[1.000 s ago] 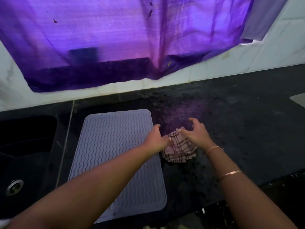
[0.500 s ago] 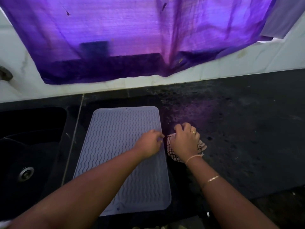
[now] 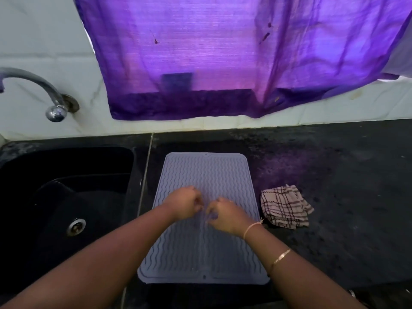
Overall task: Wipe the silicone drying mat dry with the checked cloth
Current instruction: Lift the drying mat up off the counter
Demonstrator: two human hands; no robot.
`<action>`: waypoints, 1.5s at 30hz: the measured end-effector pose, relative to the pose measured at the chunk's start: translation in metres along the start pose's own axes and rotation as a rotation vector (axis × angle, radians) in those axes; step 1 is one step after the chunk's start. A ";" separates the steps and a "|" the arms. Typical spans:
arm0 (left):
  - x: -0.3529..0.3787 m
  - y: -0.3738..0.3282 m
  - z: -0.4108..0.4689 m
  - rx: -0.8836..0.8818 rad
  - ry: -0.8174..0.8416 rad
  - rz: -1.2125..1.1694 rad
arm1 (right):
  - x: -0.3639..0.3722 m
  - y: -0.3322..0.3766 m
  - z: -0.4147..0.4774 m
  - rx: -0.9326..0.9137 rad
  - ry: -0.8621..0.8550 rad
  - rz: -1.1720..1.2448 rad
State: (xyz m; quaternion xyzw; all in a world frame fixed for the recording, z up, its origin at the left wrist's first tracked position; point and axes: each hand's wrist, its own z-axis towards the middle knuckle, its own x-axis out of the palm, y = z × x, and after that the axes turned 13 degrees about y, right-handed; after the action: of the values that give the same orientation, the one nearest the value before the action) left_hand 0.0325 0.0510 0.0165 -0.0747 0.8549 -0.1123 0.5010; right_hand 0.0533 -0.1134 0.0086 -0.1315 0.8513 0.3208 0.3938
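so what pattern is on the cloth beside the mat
The cloth has dark checks on pale fabric; head view.

A black sink (image 3: pixel 66 197) is set into a dark speckled countertop (image 3: pixel 345 175) that stretches to its right. Behind the sink rises a pale tiled wall (image 3: pixel 44 41) with a curved metal tap (image 3: pixel 33 85). Above and right of the sink, a backlit purple curtain (image 3: pixel 223 52) glows.

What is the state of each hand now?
Left hand: closed, fingers curled, holding nothing.
Right hand: closed, holding nothing; checked cloth untouched.
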 end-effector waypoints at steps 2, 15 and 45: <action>0.002 0.006 -0.015 0.050 0.160 -0.002 | 0.011 0.006 -0.004 -0.061 0.151 -0.013; 0.040 0.007 -0.053 0.206 0.425 0.191 | 0.045 0.019 -0.015 0.033 0.115 -0.056; -0.038 0.011 -0.073 0.283 0.037 0.533 | -0.026 0.026 -0.032 0.110 0.110 -0.256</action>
State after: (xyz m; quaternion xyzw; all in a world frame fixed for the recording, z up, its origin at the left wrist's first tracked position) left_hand -0.0131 0.0792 0.0805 0.2250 0.8292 -0.0964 0.5026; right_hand 0.0394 -0.1152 0.0551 -0.2346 0.8642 0.2134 0.3906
